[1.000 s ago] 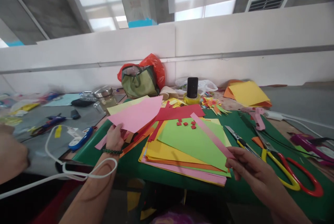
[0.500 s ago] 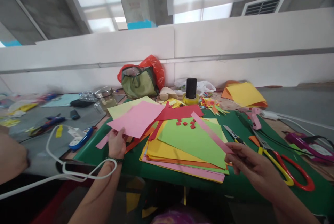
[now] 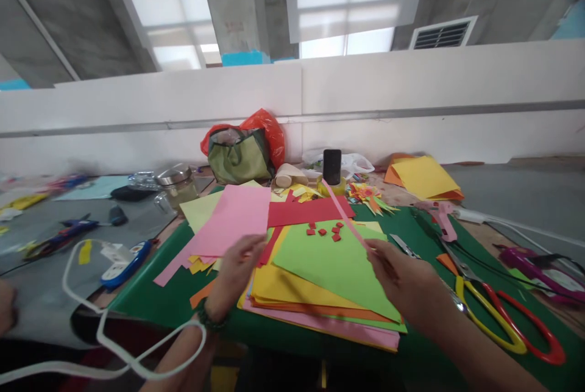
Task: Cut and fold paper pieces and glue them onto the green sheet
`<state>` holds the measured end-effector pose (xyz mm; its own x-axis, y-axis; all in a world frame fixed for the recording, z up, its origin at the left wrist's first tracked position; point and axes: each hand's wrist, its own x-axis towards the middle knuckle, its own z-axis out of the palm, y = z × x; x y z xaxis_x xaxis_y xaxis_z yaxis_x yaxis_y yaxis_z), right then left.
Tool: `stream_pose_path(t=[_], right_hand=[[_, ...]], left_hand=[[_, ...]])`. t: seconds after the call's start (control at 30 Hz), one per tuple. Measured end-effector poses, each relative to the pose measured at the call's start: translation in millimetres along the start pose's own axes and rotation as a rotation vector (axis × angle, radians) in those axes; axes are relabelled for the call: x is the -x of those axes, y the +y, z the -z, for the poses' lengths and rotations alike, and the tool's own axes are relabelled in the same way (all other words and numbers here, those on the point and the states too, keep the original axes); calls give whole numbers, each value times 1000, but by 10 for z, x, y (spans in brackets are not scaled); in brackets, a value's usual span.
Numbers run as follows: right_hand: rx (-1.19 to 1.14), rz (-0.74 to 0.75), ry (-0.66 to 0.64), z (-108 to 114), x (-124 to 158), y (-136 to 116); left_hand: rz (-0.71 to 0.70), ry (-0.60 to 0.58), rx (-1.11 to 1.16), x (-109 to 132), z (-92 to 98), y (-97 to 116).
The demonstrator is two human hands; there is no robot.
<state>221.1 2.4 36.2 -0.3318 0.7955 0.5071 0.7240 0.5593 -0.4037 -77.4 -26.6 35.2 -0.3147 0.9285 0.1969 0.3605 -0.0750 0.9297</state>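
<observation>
Pinched in my right hand is a narrow pink paper strip, slanting up and left over the green paper. Small red paper squares lie on that green sheet, which tops a stack of coloured paper. Slightly blurred, my left hand is at the stack's left side with its fingers loosely extended and nothing visible in them. Just beyond it rests a pink sheet over a pale yellow sheet. A red paper piece lies behind the stack.
Large scissors, a utility knife and a pink glue gun lie to the right on the green mat. A phone stands behind. A white cable loops at left, near another person's hand.
My left hand has let go of the pink sheet and moved right; the sheet now lies turned on the left-hand papers. My right hand has shifted left with the strip.
</observation>
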Motion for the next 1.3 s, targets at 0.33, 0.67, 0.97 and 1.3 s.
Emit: stream_pose_path(t=[0.33, 0.67, 0.97, 1.3], right_hand=[[483, 334, -480, -406, -317, -497], [-304, -70, -504, 21, -688, 49], [-1152, -405, -540, -638, -872, -146], [-945, -310, -400, -783, -800, -146]], left_hand=[[419, -392, 703, -558, -879, 154], [518, -596, 805, -776, -725, -154], [481, -862, 769, -558, -862, -169], [572, -841, 444, -458, -910, -203]])
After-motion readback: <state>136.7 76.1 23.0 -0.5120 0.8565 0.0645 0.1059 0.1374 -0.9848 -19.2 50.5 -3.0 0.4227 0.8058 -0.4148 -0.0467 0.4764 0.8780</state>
